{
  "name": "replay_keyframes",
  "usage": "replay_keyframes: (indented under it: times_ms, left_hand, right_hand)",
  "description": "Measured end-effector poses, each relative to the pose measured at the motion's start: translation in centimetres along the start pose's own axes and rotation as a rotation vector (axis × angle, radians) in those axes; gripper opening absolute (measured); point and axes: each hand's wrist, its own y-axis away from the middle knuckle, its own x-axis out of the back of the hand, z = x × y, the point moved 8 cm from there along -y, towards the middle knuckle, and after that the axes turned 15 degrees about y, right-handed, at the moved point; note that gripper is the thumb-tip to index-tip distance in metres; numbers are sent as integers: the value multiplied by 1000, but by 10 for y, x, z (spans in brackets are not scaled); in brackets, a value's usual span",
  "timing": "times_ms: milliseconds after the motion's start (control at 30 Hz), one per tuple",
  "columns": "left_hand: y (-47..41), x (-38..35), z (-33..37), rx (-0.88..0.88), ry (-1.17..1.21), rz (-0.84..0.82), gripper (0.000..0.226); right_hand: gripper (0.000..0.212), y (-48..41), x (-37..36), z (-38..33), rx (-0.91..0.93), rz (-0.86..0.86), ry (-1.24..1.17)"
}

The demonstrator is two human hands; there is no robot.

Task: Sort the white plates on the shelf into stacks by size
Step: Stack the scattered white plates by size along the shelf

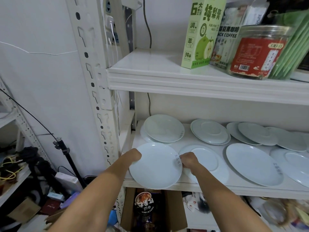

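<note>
Glossy shelf [217, 187]: left hand [133, 156] and right hand [189, 160] grip a round plate [155, 166].

Two bare forearms extend forward, both hands at one front plate [155, 169]. The left hand [133, 156] has its fingers curled over the plate's left rim. The right hand [189, 160] has its fingers bent, gripping the plate's right rim.

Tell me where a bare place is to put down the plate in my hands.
Upper shelf: bare left of the green box. Plate shelf: only a narrow strip shows bare, between the back-left stack and the back-middle stack. Front row, with the held plate, and right end are crowded; plates there lie close or overlap.
</note>
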Motion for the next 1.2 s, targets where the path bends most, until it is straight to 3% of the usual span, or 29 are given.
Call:
replay_keyframes:
  times_ms: [67,167,267,400,533,600,733,1200]
  left_hand:
    - [-10,0,1,-7,-69,-19,32]
    - [-16,5,7,-7,-103,-30,20]
    - [-27,16,14,-68,108,69,48]
    - [-35,11,32,-130,502,38,61]
    - [-49,6,46,-87,744,-1,59]
    - [-62,5,54,-61,833,-10,59]
    - [-91,-2,65,-30,986,-19,60]
    - [-105,-5,79,-5,1226,60,49]
  right_hand:
    - [40,-1,2,-3,-10,13,-26]
    - [38,-8,2,-8,-1,40,-56]
    - [40,-12,4,-17,21,84,-81]
    - [34,-31,-4,-18,16,65,-242]
    - [28,-46,1,-27,-5,26,-393]
    - [12,-55,6,-35,-17,13,-485]
    - [40,-81,20,-42,-7,14,-550]
    - [44,-126,28,-62,41,-102,-522]
